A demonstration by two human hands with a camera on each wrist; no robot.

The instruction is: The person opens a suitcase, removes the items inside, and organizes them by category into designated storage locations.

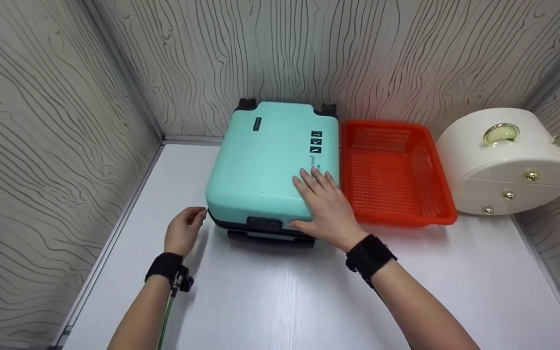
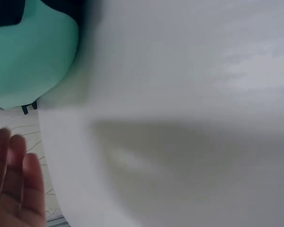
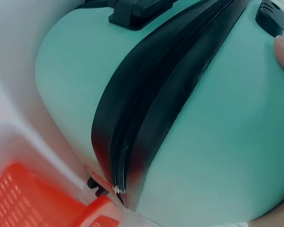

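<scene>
Zipper (image 3: 143, 97) work, I judge: my left hand (image 1: 183, 232) pinches the pull (image 1: 206, 210) at the suitcase's (image 1: 272, 158) near-left corner, right hand (image 1: 327, 209) spread atop; next, draw steadily.

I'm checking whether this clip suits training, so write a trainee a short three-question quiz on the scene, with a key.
1. Which of the person's hands lies on the suitcase, fingers spread?
2. True or false: the red basket stands between the suitcase and the white box.
3. How many gold knobs show on the white box?

Key:
1. The right hand.
2. True.
3. Three.
</scene>
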